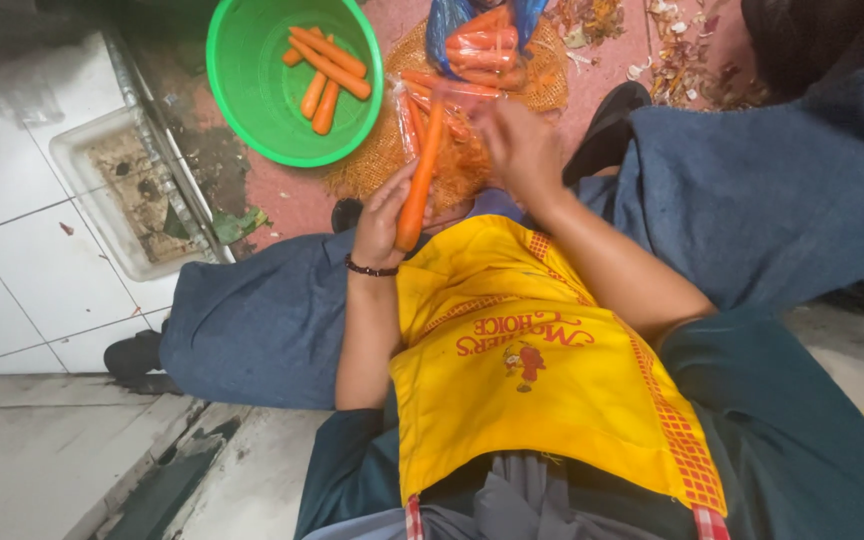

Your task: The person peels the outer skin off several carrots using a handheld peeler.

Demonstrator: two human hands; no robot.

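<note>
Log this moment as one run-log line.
left hand: holds carrot | right hand: at its top, blurred | green bowl: peeled carrots | bag: carrots

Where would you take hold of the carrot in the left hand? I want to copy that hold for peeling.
Take the carrot at its lower end, coming from the left side as the left hand does. It stands nearly upright, so a grip wrapped round the bottom leaves the long upper part bare, where the right hand works.
</note>
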